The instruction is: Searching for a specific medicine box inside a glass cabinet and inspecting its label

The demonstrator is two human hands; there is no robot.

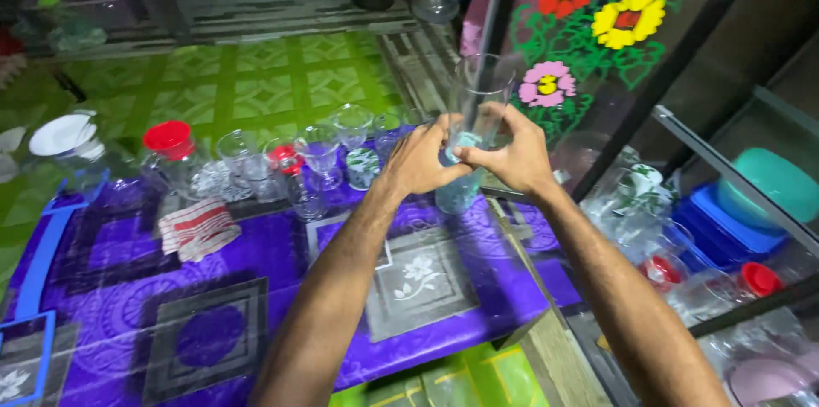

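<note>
Clear glass fills my view: a tall tumbler (479, 108) is gripped in both hands above the far right corner of the purple floor mat (256, 287), close beside the cabinet door painted with flowers (597, 23). My left hand (420, 159) is closed round the lower body of the tumbler, fingers curled inward, and my right hand (510, 155) is wrapped round it from the other side, thumbs almost meeting at the front; a pale bluish patch shows between the fingers, and I cannot tell whether it is a cloth or a print on the glass. Both forearms reach straight out from the near edge of the picture, wrists level, the tumbler upright with its open rim tipped slightly away from me. To handle it well, I judge the grip should stay low and even, with no squeeze on the thin rim, and the glass should be kept clear of the door. Along the mat's far edge stands a row of small glasses (324, 155), a jar with a red lid (169, 144) toward the far left corner, and a red-striped cloth (198, 228) just in front of it. On the right, cabinet shelves (725, 151) hold a blue box (725, 228) and more glassware.
</note>
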